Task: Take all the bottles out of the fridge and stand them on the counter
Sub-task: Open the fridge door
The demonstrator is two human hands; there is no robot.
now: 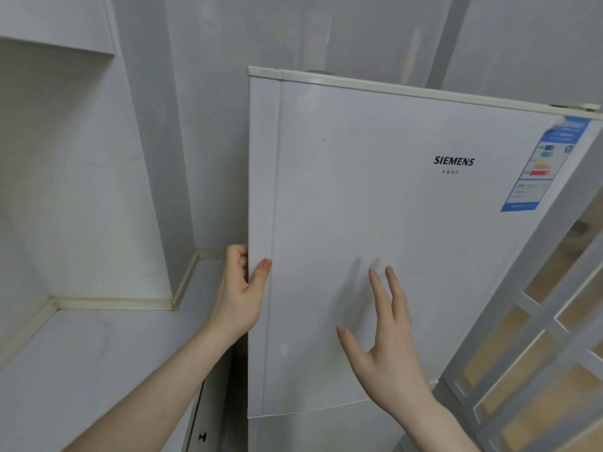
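The left hand [239,295] grasps the edge of the tall white metal fridge door [375,239]; the right hand [388,350] hovers released before it. The bottles are unseen behind that closed door. Jerked open, door-shelf bottles could topple, or the door might strike the pale marble tabletop [98,353].

White fridge [391,223] upright, door shut, just R of pale counter [98,353].

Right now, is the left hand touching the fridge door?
Touching. The head view shows the left hand gripping the fridge door's left edge, thumb on its front.

white lattice door [535,337], cabinet knob [202,437], grey wall [195,125]
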